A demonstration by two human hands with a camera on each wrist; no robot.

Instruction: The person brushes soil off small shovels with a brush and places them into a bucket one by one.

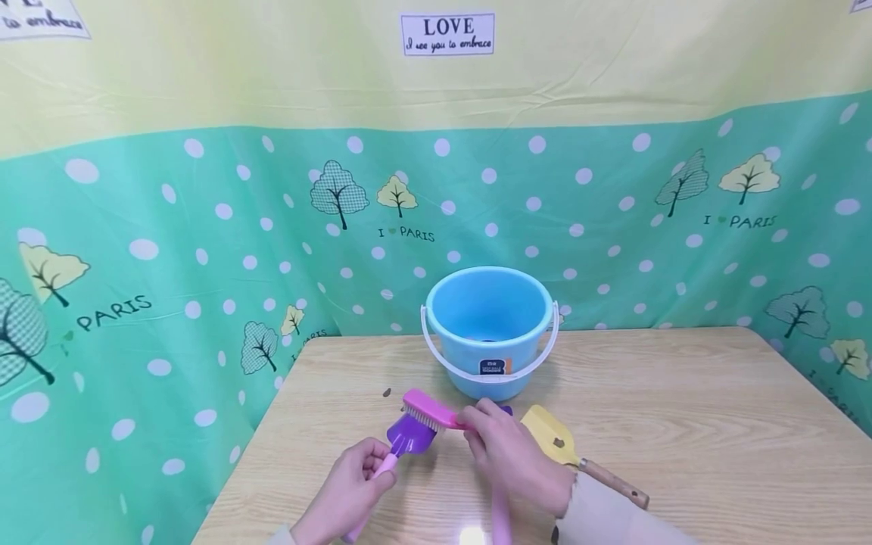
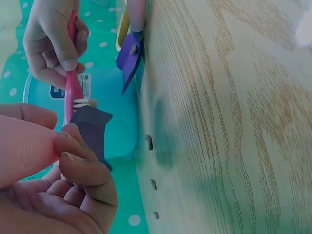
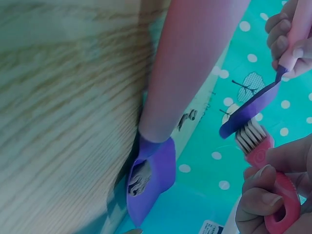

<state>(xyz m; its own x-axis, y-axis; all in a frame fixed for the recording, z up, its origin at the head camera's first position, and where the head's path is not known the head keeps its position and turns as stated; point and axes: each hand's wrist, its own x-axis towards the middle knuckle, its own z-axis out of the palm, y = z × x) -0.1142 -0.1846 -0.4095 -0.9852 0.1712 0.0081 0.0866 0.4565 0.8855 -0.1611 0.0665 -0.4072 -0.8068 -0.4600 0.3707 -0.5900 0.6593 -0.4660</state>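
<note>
My left hand (image 1: 350,481) grips the pink handle of a small shovel (image 1: 407,439) with a purple blade, raised above the table. My right hand (image 1: 514,454) holds a pink brush (image 1: 428,409) by its handle. White bristles (image 3: 250,136) meet the purple blade in the right wrist view. Beneath the right hand lies a second shovel (image 3: 165,165), also purple with a pink handle, a grey-brown clump (image 3: 140,179) on its blade. To the right of that hand is a yellow shovel (image 1: 545,429) with a wooden handle and a dark bit on it.
Behind the hands, a light-blue bucket (image 1: 453,350) stands upright, its white handle hanging down in front. Several small dark bits (image 2: 149,142) lie on the wooden table (image 1: 681,424). A green and yellow printed curtain (image 1: 613,227) surrounds the table's back and sides.
</note>
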